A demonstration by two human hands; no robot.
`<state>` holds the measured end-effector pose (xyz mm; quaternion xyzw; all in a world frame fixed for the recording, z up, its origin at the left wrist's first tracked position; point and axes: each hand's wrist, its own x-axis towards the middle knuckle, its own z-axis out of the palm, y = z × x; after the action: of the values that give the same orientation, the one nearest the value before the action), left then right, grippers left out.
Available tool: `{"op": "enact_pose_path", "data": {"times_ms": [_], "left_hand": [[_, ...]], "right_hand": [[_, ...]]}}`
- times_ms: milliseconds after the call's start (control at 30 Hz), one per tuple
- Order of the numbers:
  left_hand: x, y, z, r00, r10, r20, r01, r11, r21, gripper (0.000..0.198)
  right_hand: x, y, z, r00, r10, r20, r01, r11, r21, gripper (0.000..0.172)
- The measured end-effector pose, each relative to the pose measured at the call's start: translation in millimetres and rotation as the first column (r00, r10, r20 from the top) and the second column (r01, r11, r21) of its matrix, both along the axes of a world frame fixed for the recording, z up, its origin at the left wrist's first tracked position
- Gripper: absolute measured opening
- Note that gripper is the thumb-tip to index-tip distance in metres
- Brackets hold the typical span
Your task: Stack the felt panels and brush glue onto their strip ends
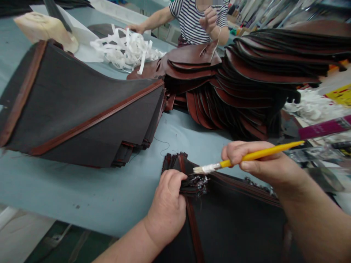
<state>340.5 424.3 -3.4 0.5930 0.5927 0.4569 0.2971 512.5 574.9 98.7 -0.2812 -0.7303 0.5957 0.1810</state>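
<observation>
Black panels [236, 215] edged with reddish-brown leather trim lie stacked at the near edge of the pale blue desk [82, 193]. Observed: left hand [167, 208] closed, pinching the stack's ragged, glossy corner; right hand [263, 162] closed around a yellow-handled brush [246, 157], bristles just beside that corner. Left of the black panels, on the desk: a second trimmed stack [76, 106]. Beyond them: curved brown leather pieces [246, 73] in a heap, white paper strips [123, 49] nearby. Across the desk, a co-worker [192, 22] in a striped shirt, one hand raised, the other on the desk.
</observation>
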Motion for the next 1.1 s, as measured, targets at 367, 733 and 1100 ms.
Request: {"op": "enact_pose_path", "data": {"times_ms": [367, 733, 1100], "left_hand": [[-1, 1, -2.5, 0.996, 0.082, 0.046, -0.069, 0.967, -0.247, 0.042], [-2, 3, -5.3, 0.991, 0.103, 0.087, -0.073, 0.952, -0.296, 0.034], [-1, 4, -9.2, 0.989, 0.076, 0.127, -0.048, 0.977, -0.208, 0.038]], "right_hand": [[-6, 9, -15.9, 0.977, -0.179, -0.117, 0.161, 0.976, -0.144, 0.011], [-42, 22, -85.3, 0.873, -0.488, 0.014, 0.487, 0.867, -0.111, 0.016], [-39, 22, -87.7, 0.870, -0.491, 0.035, 0.492, 0.867, -0.079, 0.016]]}}
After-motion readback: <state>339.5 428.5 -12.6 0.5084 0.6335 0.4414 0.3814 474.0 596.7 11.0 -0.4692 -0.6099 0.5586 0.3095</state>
